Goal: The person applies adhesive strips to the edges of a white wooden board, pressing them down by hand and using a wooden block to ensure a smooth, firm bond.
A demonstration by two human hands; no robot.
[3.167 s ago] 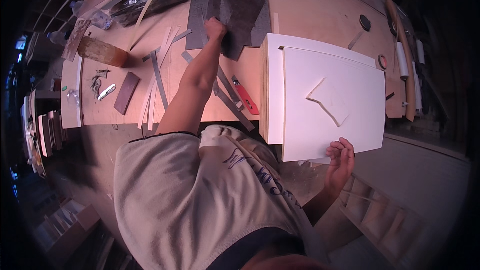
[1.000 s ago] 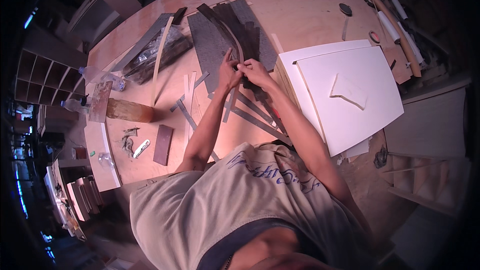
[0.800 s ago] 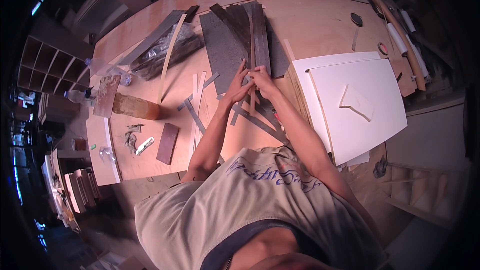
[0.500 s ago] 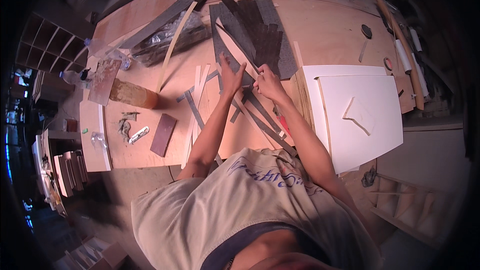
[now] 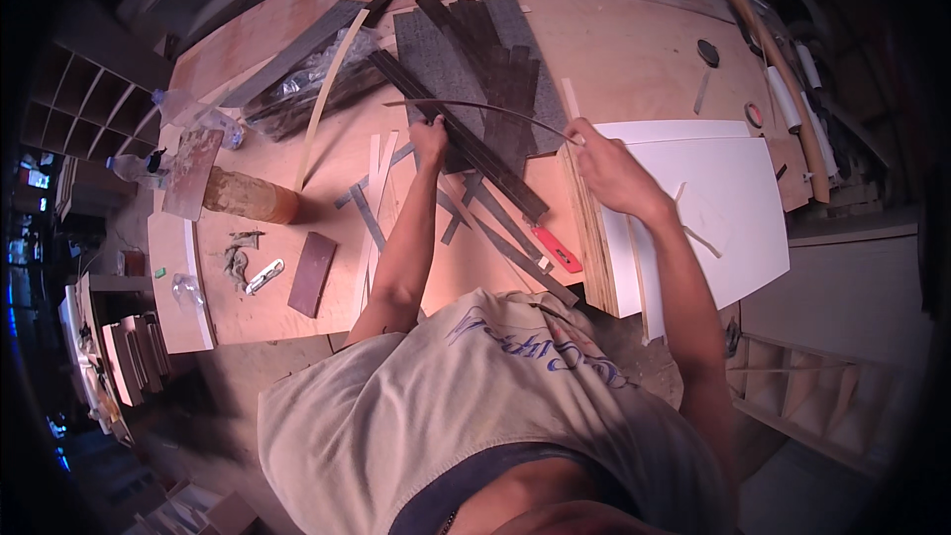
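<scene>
I hold a long, thin dark strip stretched between both hands above the wooden workbench; it bows upward in the middle. My left hand pinches its left end. My right hand grips its right end, just over the edge of a white board. Under the strip lie several dark grey and brown veneer sheets, and loose grey and pale strips lie fanned out near my left forearm.
A red utility knife lies by the white board's plywood edge. A brown block, a small dark tile and a white clip sit at the left. Tape rolls and long sticks line the right. Shelves stand at far left.
Both hands were together over the strips; now they have moved apart, drawing one dark strip out between them. The right hand has gone right to the white board's edge.
</scene>
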